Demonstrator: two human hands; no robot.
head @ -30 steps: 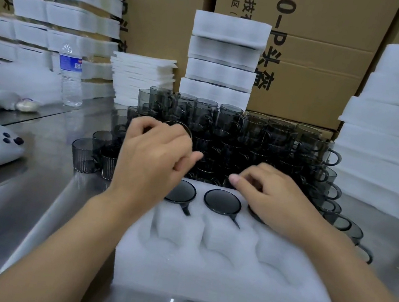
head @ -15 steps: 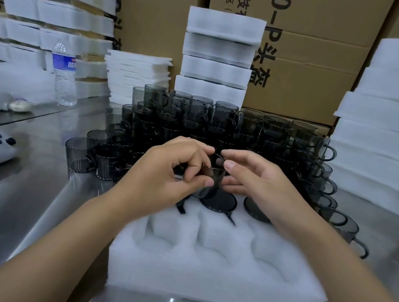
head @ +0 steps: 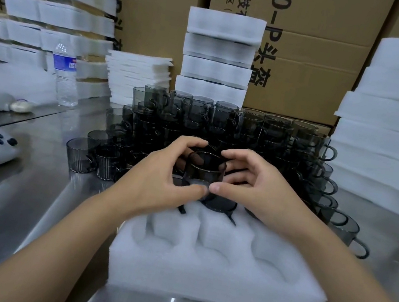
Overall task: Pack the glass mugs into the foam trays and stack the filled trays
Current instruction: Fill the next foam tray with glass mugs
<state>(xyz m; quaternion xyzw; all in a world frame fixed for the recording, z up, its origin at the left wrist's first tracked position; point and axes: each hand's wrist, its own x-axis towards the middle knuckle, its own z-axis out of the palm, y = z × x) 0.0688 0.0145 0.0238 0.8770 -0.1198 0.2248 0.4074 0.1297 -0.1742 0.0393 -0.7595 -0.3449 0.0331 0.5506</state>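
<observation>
Both hands are on one piece of glass here: the left hand (head: pixel 159 181) and the right hand (head: pixel 260 191) cup a single smoky mug (head: pixel 204 171) between them. The fingers of each hand are curled round its wall, and the two thumb tips nearly meet at the front of its base. The mug hangs just above the far row of the foam tray (head: pixel 217 281), which sits on the steel table (head: pixel 28 202) right in front of the person.

As for progress, it looks like early going. The tray shows two rows of three pockets. The three near pockets are bare foam. In the far row a seated mug (head: pixel 220 205) shows dark in the middle pocket. A handle pokes out to its left and a dark edge shows to its right (the hands cover the rest, so three filled is a fair guess, not a certainty). That would leave this mug and two more before the tray can go on a stack.

Now the counts:
- One mug is in hand and one tray is being worked.
- The loose mugs (head: pixel 248 132) behind it are heaped in tiers, dozens of them and too crowded to number.
- Four foam blocks make the centre stack (head: pixel 218 57); whether they are filled cannot be seen.
- More foam towers at the right (head: pixel 394 116).
- One water bottle (head: pixel 65 72) stands at the left.

Plenty of packing appears to remain.
</observation>
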